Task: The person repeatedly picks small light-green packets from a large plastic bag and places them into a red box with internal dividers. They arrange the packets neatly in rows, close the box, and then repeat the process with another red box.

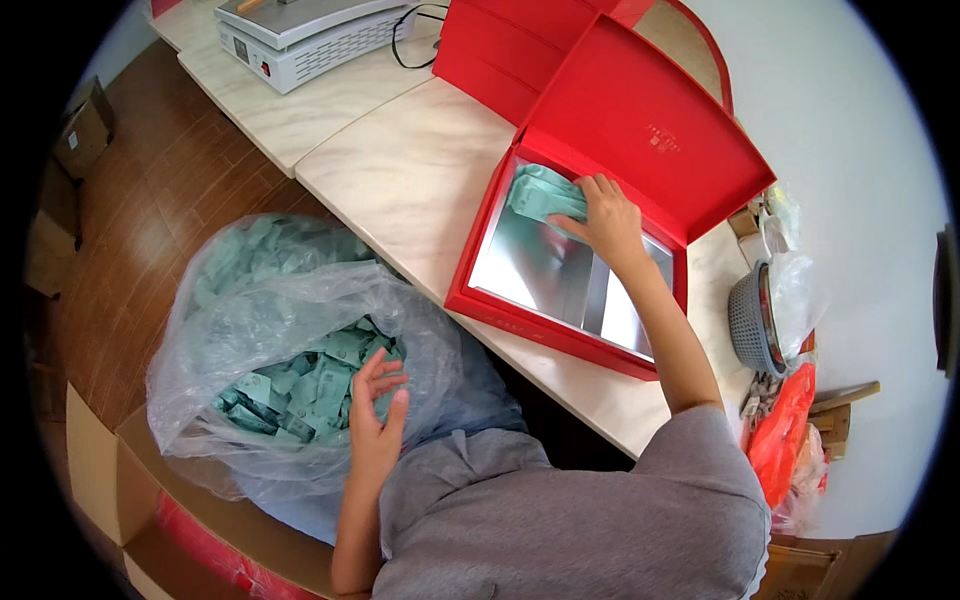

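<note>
A red gift box (560,345) with its lid raised stands on the table, its silvery inside split by a divider. My right hand (607,215) reaches into the far left corner of the box, its fingers closed on small green packets (545,192) that lie there in a row. To the left, a large clear plastic bag (200,390) gapes, filled with many loose green packets (300,395). Just over the bag's mouth is my left hand (377,410), palm up, fingers apart, holding nothing.
On the marble-look table (400,150) a grey machine with a flat top (310,60) sits at the far left. Red boxes (500,50) stand behind the open one. A grey basket (752,315) and a red plastic bag (782,435) are at the right. An open carton (95,460) is lower left.
</note>
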Available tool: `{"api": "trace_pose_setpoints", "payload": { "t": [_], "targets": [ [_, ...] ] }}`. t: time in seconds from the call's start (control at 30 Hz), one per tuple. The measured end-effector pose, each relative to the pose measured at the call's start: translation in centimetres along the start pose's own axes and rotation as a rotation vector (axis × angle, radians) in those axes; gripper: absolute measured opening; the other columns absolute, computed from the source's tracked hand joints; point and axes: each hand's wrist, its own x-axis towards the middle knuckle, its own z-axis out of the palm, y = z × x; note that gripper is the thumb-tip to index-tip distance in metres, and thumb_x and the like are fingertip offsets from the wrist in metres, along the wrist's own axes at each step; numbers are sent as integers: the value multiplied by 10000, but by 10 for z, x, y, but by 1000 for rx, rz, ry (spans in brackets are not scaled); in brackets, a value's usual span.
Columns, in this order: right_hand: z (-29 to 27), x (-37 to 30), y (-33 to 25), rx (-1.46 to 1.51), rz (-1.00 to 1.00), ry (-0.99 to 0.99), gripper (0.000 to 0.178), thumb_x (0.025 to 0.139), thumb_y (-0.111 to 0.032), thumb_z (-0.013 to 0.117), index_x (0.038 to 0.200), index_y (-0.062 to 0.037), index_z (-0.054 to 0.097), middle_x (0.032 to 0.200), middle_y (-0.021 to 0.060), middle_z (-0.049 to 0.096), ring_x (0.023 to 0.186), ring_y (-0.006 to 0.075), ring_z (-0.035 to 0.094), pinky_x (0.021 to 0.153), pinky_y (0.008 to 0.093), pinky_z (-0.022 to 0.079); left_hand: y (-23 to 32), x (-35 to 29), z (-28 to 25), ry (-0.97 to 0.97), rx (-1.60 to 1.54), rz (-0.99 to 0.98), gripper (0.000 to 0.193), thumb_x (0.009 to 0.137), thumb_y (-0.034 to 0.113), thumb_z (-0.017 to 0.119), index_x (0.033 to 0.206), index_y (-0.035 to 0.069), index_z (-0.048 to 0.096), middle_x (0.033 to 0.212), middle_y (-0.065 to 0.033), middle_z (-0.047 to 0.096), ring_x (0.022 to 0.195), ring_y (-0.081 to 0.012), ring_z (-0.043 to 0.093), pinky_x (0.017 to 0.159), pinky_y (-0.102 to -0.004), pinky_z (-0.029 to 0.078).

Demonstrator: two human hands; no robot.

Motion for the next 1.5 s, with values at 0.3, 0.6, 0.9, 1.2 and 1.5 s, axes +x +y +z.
{"api": "trace_pose_setpoints", "payload": {
  "t": [0.3, 0.6, 0.9, 1.2, 1.5],
  "targets": [
    [18, -7, -17, -234, -21, -162, 794, 705, -588, 685, 1216, -5, 513, 1060, 174, 523, 1016, 292, 521, 759, 405, 484, -27, -14, -5, 60, -46, -112, 382, 927, 145, 547, 1284, 26, 479, 1127, -130, 590, 988, -190, 591, 875, -314, 443],
    [-57, -31, -30, 168, 141, 125, 305, 802, -178, 705, 1020, 9, 605, 909, 124, 607, 863, 273, 585, 742, 372, 467, -40, -16, -18, 126, -6, -126, 301, 944, 141, 520, 1220, 22, 541, 1055, -99, 616, 945, -167, 584, 873, -299, 442],
    [4, -100, -250, 1117, -198, -185, 169, 750, 29, 643, 916, 5, 624, 827, 123, 616, 753, 294, 595, 664, 344, 476, -78, -40, -63, 393, 100, -153, 284, 971, 160, 489, 1221, 35, 536, 1062, -98, 622, 977, -165, 591, 888, -289, 442],
    [160, -126, -310, 406, -524, -819, 315, 797, -203, 674, 1059, -33, 637, 933, 127, 644, 913, 293, 618, 771, 394, 502, -119, -97, -88, 640, -103, -346, 282, 971, 169, 478, 1219, 46, 531, 1060, -72, 608, 979, -133, 554, 871, -270, 425],
    [100, -91, -314, 1289, -1, -835, 258, 857, -87, 564, 1094, -58, 663, 1099, 144, 644, 1007, 293, 622, 860, 366, 489, -102, -72, -86, 375, -786, -578, 515, 997, 416, 374, 1310, 12, 443, 1194, -129, 585, 1065, -240, 588, 946, -367, 450]
  ]
}}
